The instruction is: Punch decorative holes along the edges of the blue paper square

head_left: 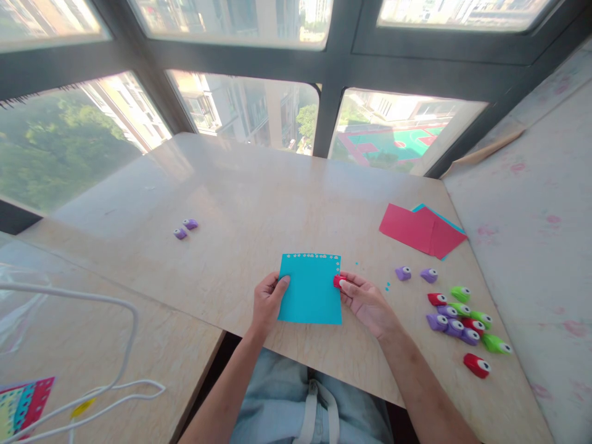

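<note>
A square sheet of teal paper (309,288) lies on the pale table (259,197) in front of me. Small punched holes run along its top edge and down its upper right edge. My left hand (267,302) grips the sheet's left edge, thumb on top. My right hand (365,301) pinches a small red paper punch (338,282) set on the sheet's right edge. A few teal paper bits (387,286) lie just right of the sheet.
Several purple, red and green punches (457,317) lie in a cluster at the right. Two purple punches (185,228) sit at the left. Red and teal sheets (423,229) are stacked at the back right. A white cable (124,357) runs over the lower left table. Windows stand behind.
</note>
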Demonstrator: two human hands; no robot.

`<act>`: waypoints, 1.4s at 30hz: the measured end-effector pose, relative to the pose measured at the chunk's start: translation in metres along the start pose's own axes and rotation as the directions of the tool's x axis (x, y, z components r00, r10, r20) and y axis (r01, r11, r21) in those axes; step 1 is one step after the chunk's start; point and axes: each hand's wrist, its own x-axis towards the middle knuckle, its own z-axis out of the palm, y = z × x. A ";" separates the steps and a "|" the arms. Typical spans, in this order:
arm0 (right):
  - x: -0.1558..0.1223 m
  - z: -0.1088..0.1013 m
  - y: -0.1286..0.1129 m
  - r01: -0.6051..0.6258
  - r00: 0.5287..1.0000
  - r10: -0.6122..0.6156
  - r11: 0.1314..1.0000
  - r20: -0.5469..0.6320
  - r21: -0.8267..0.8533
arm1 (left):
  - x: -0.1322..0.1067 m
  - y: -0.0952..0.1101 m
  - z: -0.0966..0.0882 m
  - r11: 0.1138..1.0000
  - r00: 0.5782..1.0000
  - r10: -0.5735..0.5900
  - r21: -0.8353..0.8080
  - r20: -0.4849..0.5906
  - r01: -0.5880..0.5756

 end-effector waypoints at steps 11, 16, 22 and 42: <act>0.002 0.004 0.001 -0.023 1.000 0.023 1.000 0.008 0.007 | 0.000 -0.001 -0.002 1.000 1.000 -0.020 0.006 0.008 0.019; 0.003 0.005 -0.001 -0.036 0.999 0.036 0.999 -0.003 0.033 | 0.000 -0.001 -0.001 0.999 1.000 -0.008 0.031 0.008 0.008; 0.005 0.008 -0.001 -0.035 0.999 0.035 0.999 0.008 0.030 | -0.001 0.000 -0.001 0.999 1.000 -0.015 0.031 0.026 0.014; 0.012 0.007 -0.003 -0.050 0.999 0.050 0.999 -0.002 -0.007 | -0.002 -0.002 0.000 0.999 0.999 -0.018 -0.047 0.046 0.020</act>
